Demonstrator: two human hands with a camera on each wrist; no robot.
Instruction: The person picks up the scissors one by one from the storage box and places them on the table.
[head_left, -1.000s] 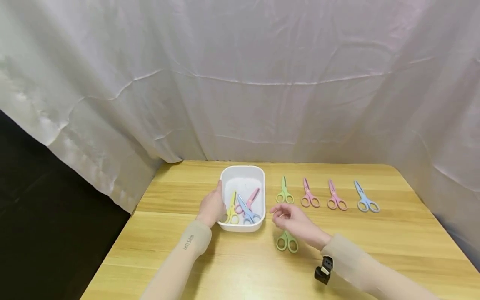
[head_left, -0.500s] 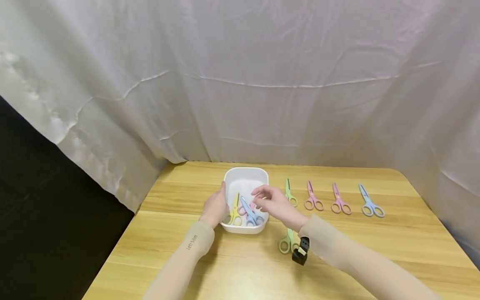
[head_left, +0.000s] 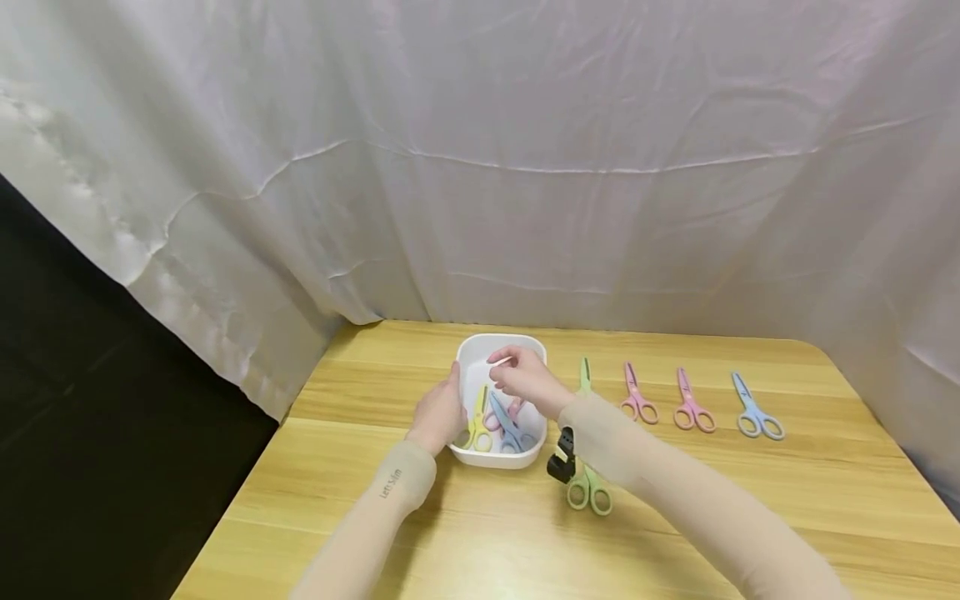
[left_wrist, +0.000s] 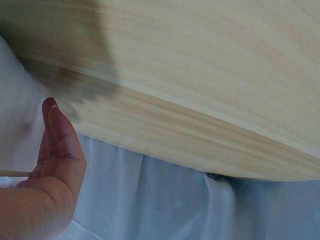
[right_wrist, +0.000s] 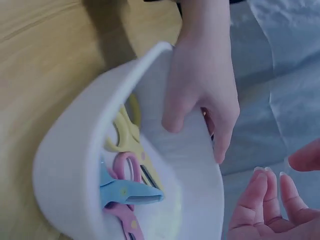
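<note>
A white plastic bin [head_left: 498, 461] stands on the table with yellow scissors [head_left: 482, 427], blue scissors [right_wrist: 131, 192] and pink scissors [right_wrist: 126, 216] lying inside. My left hand [head_left: 438, 414] grips the bin's left wall, thumb over the inside and fingers outside, as the right wrist view shows. Above the bin hovers my right hand [head_left: 528, 379], fingers and thumb bent loosely with a gap between them and nothing held. Near the right forearm, green scissors [head_left: 591, 490] lie on the table, their blades hidden behind the sleeve.
Right of the bin, a row on the wooden table [head_left: 480, 533] holds another green pair of scissors [head_left: 585, 373], two pink pairs [head_left: 638, 402], and a blue pair [head_left: 753, 417]. A grey curtain [head_left: 525, 233] hangs behind the table's back edge.
My right hand has moved left and away from me, from beside the bin to over it. The left hand keeps its grip on the bin; the head view has shifted slightly.
</note>
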